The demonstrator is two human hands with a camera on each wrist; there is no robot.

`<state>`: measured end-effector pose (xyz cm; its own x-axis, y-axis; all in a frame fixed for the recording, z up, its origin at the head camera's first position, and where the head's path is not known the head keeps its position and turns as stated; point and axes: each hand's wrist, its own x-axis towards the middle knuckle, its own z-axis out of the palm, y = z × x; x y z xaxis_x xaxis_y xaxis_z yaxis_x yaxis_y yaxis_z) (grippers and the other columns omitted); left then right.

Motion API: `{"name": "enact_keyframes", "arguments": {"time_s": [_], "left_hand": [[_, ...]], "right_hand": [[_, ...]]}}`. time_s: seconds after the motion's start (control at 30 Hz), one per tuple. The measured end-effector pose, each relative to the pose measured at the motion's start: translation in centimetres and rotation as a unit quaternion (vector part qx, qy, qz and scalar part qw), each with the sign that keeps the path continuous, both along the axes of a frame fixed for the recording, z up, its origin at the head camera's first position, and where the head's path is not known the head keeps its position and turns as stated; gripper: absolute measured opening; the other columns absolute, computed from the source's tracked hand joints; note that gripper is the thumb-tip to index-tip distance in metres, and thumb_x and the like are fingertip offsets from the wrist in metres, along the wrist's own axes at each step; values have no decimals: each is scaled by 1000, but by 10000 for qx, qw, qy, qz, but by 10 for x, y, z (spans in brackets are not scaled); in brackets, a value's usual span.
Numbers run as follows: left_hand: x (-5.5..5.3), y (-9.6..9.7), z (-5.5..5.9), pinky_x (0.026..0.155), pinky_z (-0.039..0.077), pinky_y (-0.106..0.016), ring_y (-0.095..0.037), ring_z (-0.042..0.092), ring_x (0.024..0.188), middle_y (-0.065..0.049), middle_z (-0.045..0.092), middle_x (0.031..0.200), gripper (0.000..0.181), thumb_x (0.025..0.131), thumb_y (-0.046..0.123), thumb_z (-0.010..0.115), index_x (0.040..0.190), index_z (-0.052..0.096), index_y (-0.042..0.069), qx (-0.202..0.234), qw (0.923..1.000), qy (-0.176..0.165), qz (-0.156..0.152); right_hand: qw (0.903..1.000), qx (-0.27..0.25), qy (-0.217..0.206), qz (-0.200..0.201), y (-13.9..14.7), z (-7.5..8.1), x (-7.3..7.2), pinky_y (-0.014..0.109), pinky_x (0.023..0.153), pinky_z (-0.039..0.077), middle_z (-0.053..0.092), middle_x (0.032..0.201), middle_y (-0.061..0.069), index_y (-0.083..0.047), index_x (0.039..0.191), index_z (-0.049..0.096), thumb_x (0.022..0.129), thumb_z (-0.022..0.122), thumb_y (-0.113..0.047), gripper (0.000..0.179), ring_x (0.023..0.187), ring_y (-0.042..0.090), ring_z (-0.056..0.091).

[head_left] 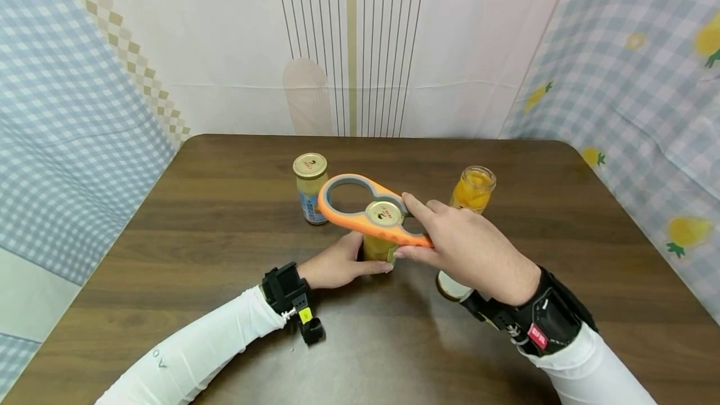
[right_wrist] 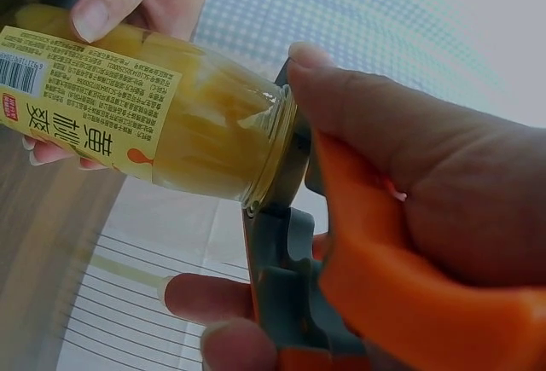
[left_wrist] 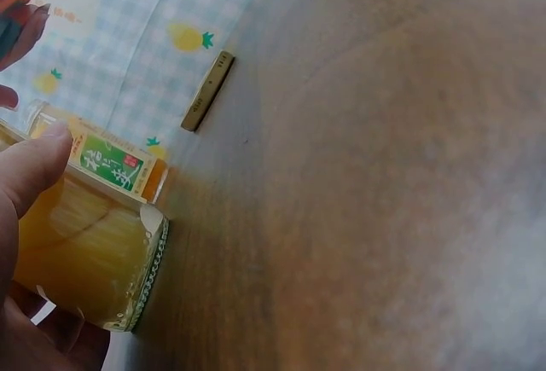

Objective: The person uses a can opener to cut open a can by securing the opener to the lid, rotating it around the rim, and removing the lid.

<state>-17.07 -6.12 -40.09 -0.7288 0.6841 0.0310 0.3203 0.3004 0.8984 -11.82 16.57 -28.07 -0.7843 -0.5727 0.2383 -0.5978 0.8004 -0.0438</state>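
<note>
A glass jar of yellow fruit (head_left: 375,250) stands on the table, its gold lid (head_left: 384,213) inside an orange-and-grey jar opener (head_left: 362,225). My left hand (head_left: 337,262) grips the jar's body low down, its thumb across the front. With my right hand (head_left: 464,245) I hold the opener by its right end. In the right wrist view the yellow-labelled jar (right_wrist: 200,124) looks tilted by the camera, and the grey inner side of the opener (right_wrist: 294,281) is at its lid. The left wrist view shows the jar's base (left_wrist: 141,290) near the table surface.
A closed jar (head_left: 310,189) with a gold lid and blue label stands behind to the left. An uncapped jar of orange-yellow fruit (head_left: 474,189) is behind my right hand. A loose lid (head_left: 452,286) lies beneath my right wrist on the wooden table (head_left: 236,205).
</note>
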Motion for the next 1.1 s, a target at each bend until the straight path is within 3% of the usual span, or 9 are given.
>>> {"name": "enact_keyframes", "arguments": {"time_s": [0.2,0.53,1.1], "left_hand": [[0,0,0,111,44,-35,-10,57,124,5,59,136,59,96,28,72,147,43,23,-10,10000,5,-15],[1,-1,0,112,44,-36,-9,57,126,5,58,138,61,94,29,74,146,43,23,-55,9999,36,81],[0,-1,-2,112,44,-36,-10,56,128,4,57,140,62,92,26,76,146,44,22,19,9998,173,88]], "right_hand": [[10000,29,-41,-8,0,1,0,31,56,54,71,99,12,-1,146,50,88,73,-52,81,58,10,56],[10000,3,-13,39,1,0,-1,28,54,51,64,85,4,-2,144,51,86,74,-53,81,57,7,51],[9996,-199,-112,149,5,1,-2,27,56,51,62,85,0,-7,144,52,85,75,-51,77,59,5,52]]}}
